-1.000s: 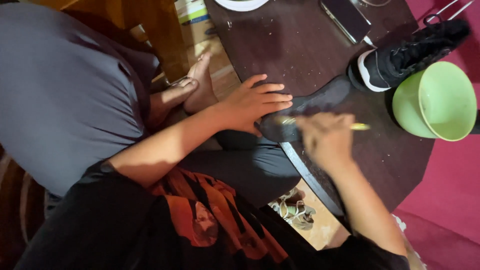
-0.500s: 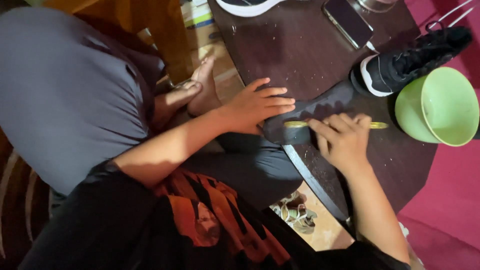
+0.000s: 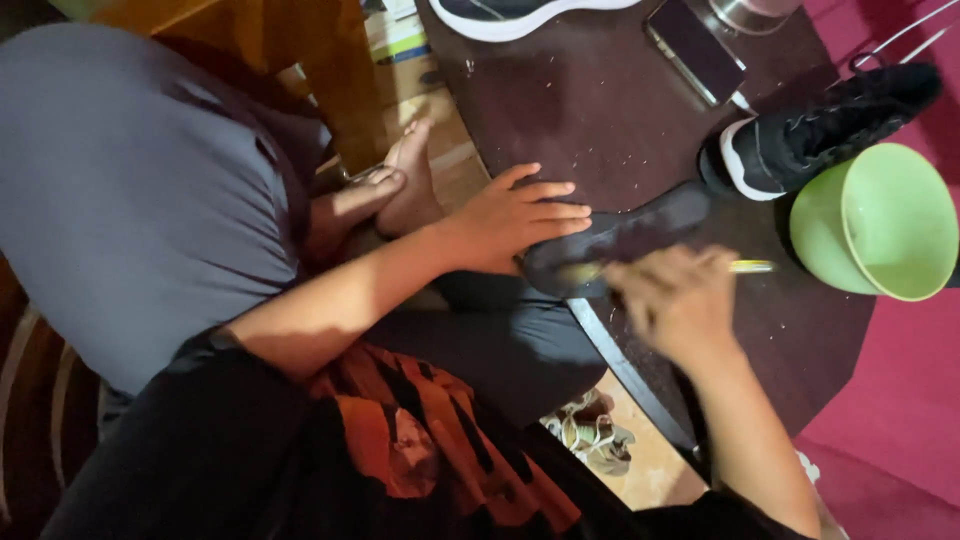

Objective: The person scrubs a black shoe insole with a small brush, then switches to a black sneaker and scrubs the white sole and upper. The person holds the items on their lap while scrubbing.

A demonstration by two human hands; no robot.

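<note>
A dark shoe insole [image 3: 640,235] lies flat on the dark brown table [image 3: 600,120]. My left hand [image 3: 515,218] presses flat on its near end, fingers spread. My right hand [image 3: 680,300], blurred with motion, is closed around a thin yellow-green brush [image 3: 750,266] whose head rests on the insole. A black sneaker with a white sole [image 3: 820,130] lies on the table just beyond the insole. A light green bowl [image 3: 880,220] stands to the right of my right hand.
A second shoe with a white sole [image 3: 520,12] and a phone [image 3: 695,48] lie at the far side of the table. My bare feet [image 3: 400,190] rest on the floor by the table edge. Red carpet [image 3: 900,420] lies to the right.
My right hand has slid back and forth along the insole with the brush. My left hand has stayed pressed on the insole. The camera has moved closer.
</note>
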